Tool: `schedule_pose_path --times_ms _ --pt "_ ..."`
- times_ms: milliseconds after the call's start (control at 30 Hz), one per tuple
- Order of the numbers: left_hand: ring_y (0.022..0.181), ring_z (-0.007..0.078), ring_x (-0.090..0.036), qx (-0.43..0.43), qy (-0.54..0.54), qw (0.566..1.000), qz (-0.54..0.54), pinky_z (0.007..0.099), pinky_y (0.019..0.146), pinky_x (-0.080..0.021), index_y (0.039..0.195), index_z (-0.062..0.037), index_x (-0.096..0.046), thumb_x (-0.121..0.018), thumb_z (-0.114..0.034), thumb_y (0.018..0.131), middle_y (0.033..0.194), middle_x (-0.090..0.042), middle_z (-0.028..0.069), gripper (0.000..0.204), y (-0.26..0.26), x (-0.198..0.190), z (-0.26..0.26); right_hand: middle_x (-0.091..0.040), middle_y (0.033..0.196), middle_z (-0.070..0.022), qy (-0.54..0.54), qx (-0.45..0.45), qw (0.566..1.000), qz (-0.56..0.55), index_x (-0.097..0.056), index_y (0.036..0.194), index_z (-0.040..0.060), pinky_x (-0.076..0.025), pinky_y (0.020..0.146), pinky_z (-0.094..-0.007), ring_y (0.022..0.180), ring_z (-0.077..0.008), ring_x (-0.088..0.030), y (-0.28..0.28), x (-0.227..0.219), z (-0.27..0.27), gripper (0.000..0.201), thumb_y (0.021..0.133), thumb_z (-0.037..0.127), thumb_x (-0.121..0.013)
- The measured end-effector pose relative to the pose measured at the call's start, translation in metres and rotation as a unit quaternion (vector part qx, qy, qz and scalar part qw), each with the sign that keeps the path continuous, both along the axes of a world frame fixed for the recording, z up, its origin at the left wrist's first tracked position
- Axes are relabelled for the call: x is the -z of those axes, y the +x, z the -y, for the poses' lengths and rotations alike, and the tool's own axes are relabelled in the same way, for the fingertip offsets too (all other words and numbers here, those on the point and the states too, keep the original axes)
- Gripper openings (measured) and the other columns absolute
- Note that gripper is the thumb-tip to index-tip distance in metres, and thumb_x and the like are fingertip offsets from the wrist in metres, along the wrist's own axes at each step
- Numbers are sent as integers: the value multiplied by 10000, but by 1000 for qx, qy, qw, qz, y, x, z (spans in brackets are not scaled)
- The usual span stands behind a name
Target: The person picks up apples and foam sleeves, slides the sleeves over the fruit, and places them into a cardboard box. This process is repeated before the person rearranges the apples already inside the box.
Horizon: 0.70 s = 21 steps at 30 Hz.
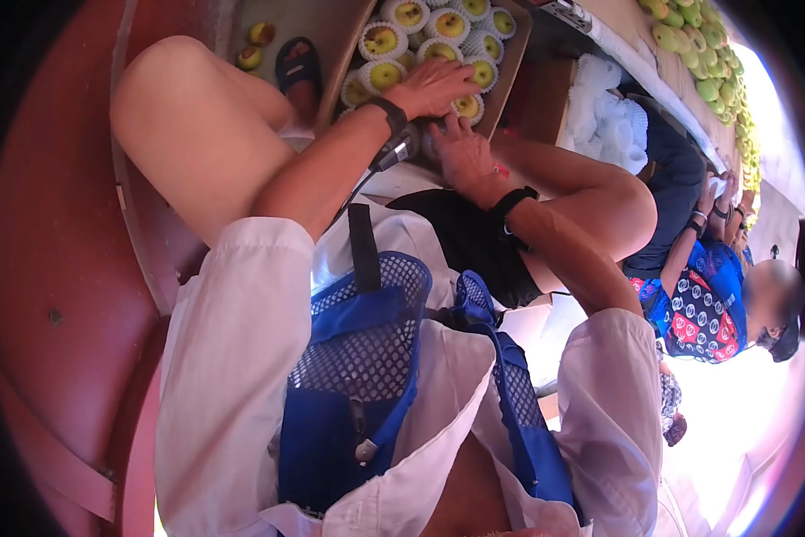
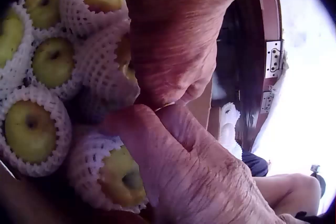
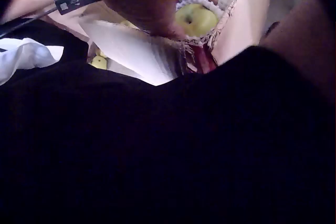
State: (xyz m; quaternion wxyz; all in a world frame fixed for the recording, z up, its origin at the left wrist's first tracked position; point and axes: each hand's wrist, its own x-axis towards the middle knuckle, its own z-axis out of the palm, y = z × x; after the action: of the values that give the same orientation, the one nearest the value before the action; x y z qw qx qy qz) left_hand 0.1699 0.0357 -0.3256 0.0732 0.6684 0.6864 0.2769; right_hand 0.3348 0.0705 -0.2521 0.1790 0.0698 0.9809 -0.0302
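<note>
Pale yellow-green apples (image 1: 382,38) in white foam nets sit packed in a cardboard box (image 1: 333,89), stems up. My left hand (image 1: 431,87) lies over the near apples, its fingers stretched across them to the right. Close below it, my right hand (image 1: 467,154) is at the near end of the box, fingers pointing in among the apples. The two hands meet in the left wrist view, beside a netted apple (image 2: 123,176); their fingertips are partly hidden. I cannot tell whether the right hand holds anything. In the right wrist view, another netted apple (image 3: 196,20) shows by the torn box edge.
Two loose apples (image 1: 259,34) lie on the floor beside a sandalled foot (image 1: 298,67). Empty white foam nets (image 1: 604,121) fill a carton on the right. Greenish fruit (image 1: 711,63) is heaped on a counter. Another person (image 1: 702,304) sits at the right.
</note>
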Motion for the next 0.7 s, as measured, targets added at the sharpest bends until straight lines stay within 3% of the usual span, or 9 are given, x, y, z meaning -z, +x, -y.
schedule_pose_path --times_ms 167,267,367,467,567,700 --pt "1092 287 -583 -3 8 1000 -6 434 924 -473 1210 -190 -642 -742 -136 700 1127 -571 62 523 1 -3 0 -491 1344 -174 -34 3 999 9 -573 1213 134 -555 859 -449 1179 -346 -577 2 -2 -8 359 855 128 -597" --pt "1069 295 -590 -6 25 1000 -13 433 904 -477 1201 -185 -642 -738 -136 705 1120 -579 67 508 3 -3 0 -503 1334 -169 5 -38 999 -29 -578 1210 140 -558 854 -475 1164 -362 -584 5 2 -8 341 869 129 -584" --pt "1051 302 -596 -13 48 998 -31 433 886 -479 1194 -174 -641 -728 -131 712 1111 -586 74 491 5 -3 3 -535 1274 -153 31 -26 998 -51 -603 1208 137 -548 788 -465 1084 -335 -616 8 0 -5 326 887 186 -575" --pt "1046 308 -601 -19 56 998 -28 435 877 -476 1181 -154 -641 -714 -124 721 1097 -596 87 467 13 -2 3 -548 1244 -143 28 -17 999 -7 -604 1211 133 -547 784 -472 1032 -328 -634 10 3 -12 330 886 181 -577" --pt "1045 311 -604 -18 73 997 -22 432 870 -480 1166 -153 -643 -707 -109 723 1096 -597 93 450 16 -11 10 -556 1208 -142 35 -4 999 -32 -606 1221 133 -548 777 -478 1010 -331 -639 10 14 -12 340 885 180 -581" --pt "1058 320 -601 -11 21 999 -26 440 876 -488 1181 -138 -632 -713 -70 704 1102 -592 98 488 19 -10 7 -552 1203 -163 23 3 1000 5 -575 1281 135 -549 806 -485 1038 -350 -633 7 10 -10 396 886 164 -581"
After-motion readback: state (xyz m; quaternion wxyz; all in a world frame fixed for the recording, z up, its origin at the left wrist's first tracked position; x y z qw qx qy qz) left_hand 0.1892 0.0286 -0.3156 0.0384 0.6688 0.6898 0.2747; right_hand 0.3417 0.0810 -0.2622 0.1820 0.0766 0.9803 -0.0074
